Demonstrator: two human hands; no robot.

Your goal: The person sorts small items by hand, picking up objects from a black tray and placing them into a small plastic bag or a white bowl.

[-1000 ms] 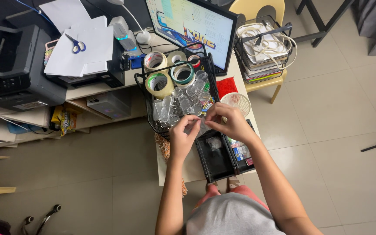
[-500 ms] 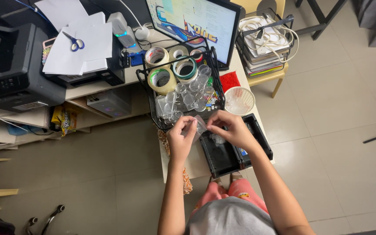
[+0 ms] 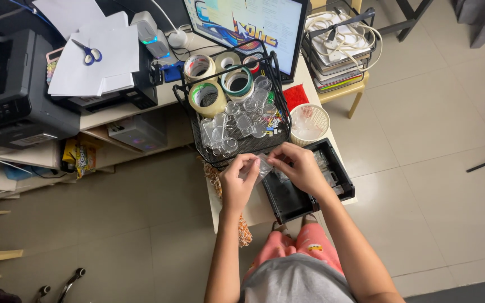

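Both hands meet over the near edge of a small table [image 3: 254, 212], pinching a small clear plastic bag [image 3: 263, 166] between them. The left hand [image 3: 238, 182] has its fingertips closed on the bag's left side, and the right hand [image 3: 298, 167] grips its right side with fingers curled. The bag hangs just above a black tray [image 3: 293, 199], near the front of a black wire basket [image 3: 254, 145] holding tape rolls [image 3: 209, 96] and clear vials [image 3: 237, 120]. A white mesh cup [image 3: 309, 123] stands just right of the basket.
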